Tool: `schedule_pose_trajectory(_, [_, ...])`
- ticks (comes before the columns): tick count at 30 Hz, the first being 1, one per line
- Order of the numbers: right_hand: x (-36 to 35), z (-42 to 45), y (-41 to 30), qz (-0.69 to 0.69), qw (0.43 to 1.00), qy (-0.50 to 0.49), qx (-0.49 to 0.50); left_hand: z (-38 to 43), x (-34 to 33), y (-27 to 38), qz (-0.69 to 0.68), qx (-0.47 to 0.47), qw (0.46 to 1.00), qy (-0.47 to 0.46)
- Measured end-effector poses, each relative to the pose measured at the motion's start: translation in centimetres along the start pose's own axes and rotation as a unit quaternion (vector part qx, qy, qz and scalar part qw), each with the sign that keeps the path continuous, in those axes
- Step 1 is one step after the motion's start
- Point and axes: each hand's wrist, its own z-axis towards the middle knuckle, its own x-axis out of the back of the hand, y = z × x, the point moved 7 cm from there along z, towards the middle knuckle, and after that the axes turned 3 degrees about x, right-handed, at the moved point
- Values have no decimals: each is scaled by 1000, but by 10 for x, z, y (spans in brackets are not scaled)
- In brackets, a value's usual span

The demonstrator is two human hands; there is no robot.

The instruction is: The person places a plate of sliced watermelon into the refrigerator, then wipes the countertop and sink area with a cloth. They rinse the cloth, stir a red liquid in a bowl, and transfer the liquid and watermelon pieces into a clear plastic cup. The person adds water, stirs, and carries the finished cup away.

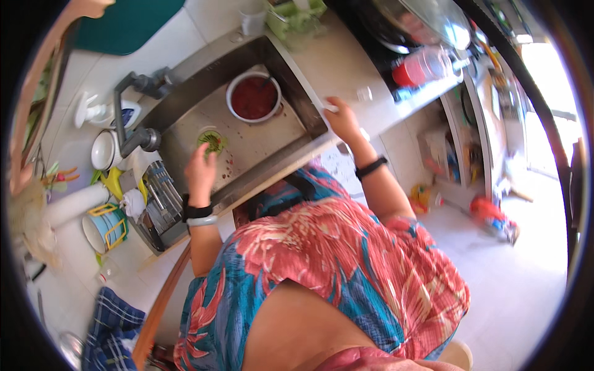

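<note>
In the steel sink (278,134) stands a white-rimmed pot (229,99) holding dark red contents. A dark utensil handle (266,82) leans at the pot's far right side. My left hand (200,174) hangs over the sink's left part, fingers apart and empty, close to the drain strainer (213,139) with green scraps in it. Dark red bits lie scattered on the sink floor beside it. At the sink's right rim is my right hand (342,119), fingers curled, with a small white object (331,107) pinched at the fingertips; blur hides what it is.
A black faucet (125,116) rises at the sink's left, near a spray bottle (100,113) and white bowls (104,150). Knives stand in a rack (162,195) nearby. On the right counter (320,55) are a green basket (292,21) and a red-based clear container (422,67).
</note>
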Motion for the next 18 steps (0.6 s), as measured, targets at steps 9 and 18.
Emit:
schedule_pose_trajectory(9, [72,46,77,-310,950,7,29,-21,-18,61,59,71,994,59])
schedule_pose_trajectory(18, [74,62,52,-339,937,70,32,-85,88,-79,-81,237,947,199])
